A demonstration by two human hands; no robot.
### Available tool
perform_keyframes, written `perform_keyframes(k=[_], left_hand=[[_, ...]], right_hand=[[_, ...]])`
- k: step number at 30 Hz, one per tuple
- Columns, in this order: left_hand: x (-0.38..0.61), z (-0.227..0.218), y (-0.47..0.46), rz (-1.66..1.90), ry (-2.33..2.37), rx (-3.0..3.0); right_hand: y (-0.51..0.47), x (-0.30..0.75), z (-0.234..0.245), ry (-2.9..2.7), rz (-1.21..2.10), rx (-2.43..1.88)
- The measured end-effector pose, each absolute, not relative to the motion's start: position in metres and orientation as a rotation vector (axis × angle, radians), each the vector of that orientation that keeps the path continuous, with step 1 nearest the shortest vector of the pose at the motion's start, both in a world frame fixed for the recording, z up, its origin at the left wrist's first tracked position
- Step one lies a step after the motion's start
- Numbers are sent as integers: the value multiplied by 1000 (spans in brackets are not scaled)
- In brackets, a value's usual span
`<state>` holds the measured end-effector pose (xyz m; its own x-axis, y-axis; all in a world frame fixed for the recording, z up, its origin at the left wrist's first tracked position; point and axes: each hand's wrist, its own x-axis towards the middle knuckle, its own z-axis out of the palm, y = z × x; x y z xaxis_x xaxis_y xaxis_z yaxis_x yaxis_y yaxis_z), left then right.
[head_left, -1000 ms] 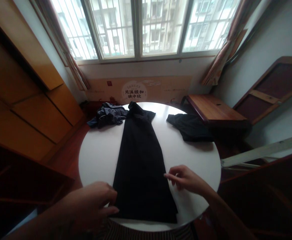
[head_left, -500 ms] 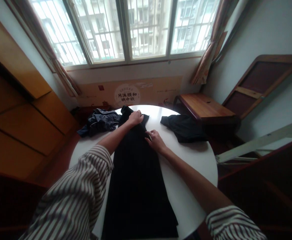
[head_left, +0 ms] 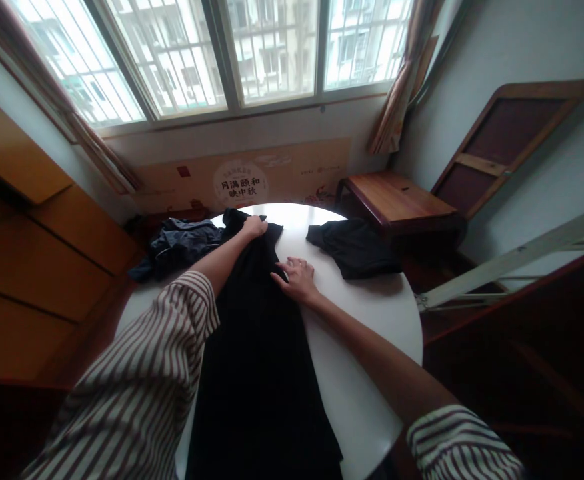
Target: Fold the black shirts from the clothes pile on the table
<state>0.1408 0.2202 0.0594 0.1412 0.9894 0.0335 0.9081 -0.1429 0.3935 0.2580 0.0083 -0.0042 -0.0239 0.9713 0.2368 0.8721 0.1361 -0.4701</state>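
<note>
A pair of black trousers [head_left: 252, 373], folded lengthwise, lies down the white round table [head_left: 362, 347], with its top at the far side. My left hand [head_left: 255, 227] is closed on the cloth near that top end, beside a pointed flap that sticks out to the right. Lower down, at the right edge of the trousers, rests my right hand [head_left: 297, 279], its fingers spread partly over the cloth and partly over the table. What lies under my right palm is hidden.
Crumpled dark blue clothing [head_left: 182, 243] lies at the table's far left. A folded black garment [head_left: 357, 247] sits on the right. Beyond the table stand a wooden side table [head_left: 397, 195] and a printed cardboard panel [head_left: 172, 183] under the window.
My view has turned slightly, shifting the scene left. My right hand's fingers have spread flatter at the trousers' edge. My left hand still grips the top part.
</note>
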Motion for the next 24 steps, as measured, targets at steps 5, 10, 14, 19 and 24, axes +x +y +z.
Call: perform_keyframes(k=[5, 10, 14, 19, 24], left_hand=[[138, 51, 220, 501, 1836, 2123], [137, 29, 209, 587, 1784, 2143], [142, 27, 204, 609, 1702, 2196], [132, 44, 174, 728, 1590, 2326], [68, 36, 112, 590, 1224, 2684]], right_hand=[[10, 259, -6, -1904, 321, -1697], [12, 261, -1, -1827, 287, -1768], [8, 263, 5, -1865, 239, -1797], [-3, 261, 7, -2124, 59, -1446], [-5, 257, 0, -2470, 258, -1424]])
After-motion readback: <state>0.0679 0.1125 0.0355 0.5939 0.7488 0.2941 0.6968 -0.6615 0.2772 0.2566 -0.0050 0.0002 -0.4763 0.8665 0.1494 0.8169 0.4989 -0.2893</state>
